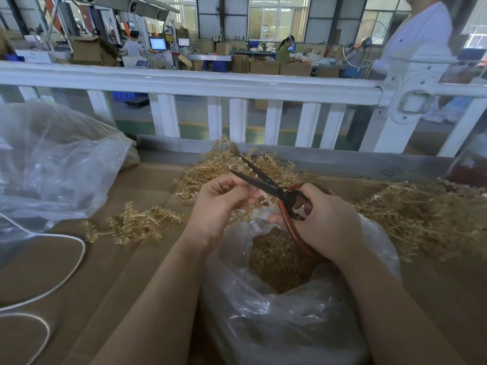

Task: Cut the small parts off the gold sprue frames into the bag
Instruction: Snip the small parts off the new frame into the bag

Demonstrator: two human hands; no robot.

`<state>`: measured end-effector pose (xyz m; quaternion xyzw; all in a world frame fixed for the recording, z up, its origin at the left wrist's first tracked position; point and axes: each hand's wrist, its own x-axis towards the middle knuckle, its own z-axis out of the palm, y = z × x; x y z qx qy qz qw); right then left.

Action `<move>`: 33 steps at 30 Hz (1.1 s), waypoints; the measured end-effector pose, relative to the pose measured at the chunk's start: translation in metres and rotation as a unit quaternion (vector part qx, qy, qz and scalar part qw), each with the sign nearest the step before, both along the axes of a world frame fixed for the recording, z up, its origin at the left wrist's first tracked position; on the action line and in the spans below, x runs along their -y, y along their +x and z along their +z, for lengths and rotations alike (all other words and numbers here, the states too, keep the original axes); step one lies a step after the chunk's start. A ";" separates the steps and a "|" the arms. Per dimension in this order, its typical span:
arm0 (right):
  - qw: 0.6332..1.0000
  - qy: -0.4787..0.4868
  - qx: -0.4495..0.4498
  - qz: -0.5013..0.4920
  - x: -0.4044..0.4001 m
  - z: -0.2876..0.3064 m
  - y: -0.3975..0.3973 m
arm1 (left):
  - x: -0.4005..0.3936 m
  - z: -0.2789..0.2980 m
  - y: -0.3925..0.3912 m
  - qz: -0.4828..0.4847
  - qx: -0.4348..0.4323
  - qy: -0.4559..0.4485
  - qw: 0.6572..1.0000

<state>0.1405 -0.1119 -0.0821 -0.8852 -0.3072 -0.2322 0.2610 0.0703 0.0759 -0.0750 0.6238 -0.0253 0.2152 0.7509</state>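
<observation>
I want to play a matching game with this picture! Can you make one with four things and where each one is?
Things:
1. scissors
2. clear bag of cut parts
3. white cord
4. white railing

Places:
A. far left on the table
B. in the right hand
C. behind the table
D. under both hands

Pairs: 1-B, 2-D, 3-A, 4-C

white railing [184,84]; white cord [66,275]; cardboard boxes [264,67]

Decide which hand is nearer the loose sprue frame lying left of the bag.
Left. The left hand is just right of that sprue frame; the right hand is farther right, above the bag.
</observation>
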 end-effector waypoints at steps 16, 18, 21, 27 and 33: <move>1.000 -0.012 -0.018 0.012 0.001 -0.002 0.004 | -0.001 -0.001 -0.001 -0.041 0.020 -0.011 0.999; 1.000 -0.017 -0.021 0.013 0.001 -0.001 0.005 | -0.001 -0.001 -0.001 -0.021 0.019 -0.013 1.000; 0.999 -0.015 -0.028 0.020 0.001 -0.001 0.004 | 0.000 0.000 -0.002 -0.001 0.036 0.005 0.999; 0.997 0.002 -0.069 0.033 0.000 -0.003 0.007 | 0.002 -0.001 -0.001 -0.008 0.069 0.024 0.997; 0.997 -0.009 -0.067 0.023 0.001 -0.002 0.005 | 0.002 -0.003 0.000 0.009 0.071 0.016 0.997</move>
